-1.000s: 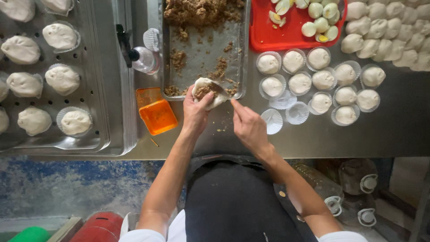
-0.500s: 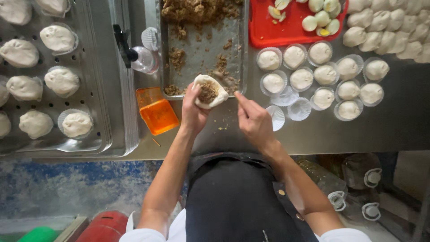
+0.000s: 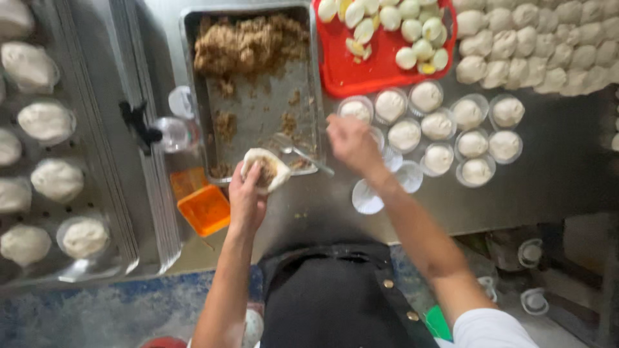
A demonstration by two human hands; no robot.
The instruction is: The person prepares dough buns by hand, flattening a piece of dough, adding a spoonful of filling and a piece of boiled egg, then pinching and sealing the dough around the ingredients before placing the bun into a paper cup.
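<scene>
The rectangular steel pan [image 3: 255, 96] of brown minced filling serves as the landmark: most of its floor is bare, with one heap left along its far edge, so by my judgement the filling work is well along but not finished. At the pan's near edge the left hand [image 3: 248, 196] cups a round white dough wrapper [image 3: 264, 169] with a dab of brown filling in its middle, fingers curled under it and the thumb pressed on top; it is not yet pleated shut. The right hand [image 3: 351, 143] hovers just right of the pan over the white paper liners [image 3: 367, 196], fingers bunched loosely (whether they pinch anything I cannot tell, the hand being blurred). A metal spoon [image 3: 300, 153] lies in the pan's near right corner. Right of the pan sit ten dough pieces on liners [image 3: 438, 125], with about three bare liners. Beyond those, a heap of unlined dough balls [image 3: 535, 42], too many to count. A red tray [image 3: 380, 64] of peeled egg pieces lies at the pan's far right. Left of the pan, a perforated steamer tray [image 3: 97, 193] carries at least seven buns, and an orange plastic scraper [image 3: 205, 209] lies beside it.
</scene>
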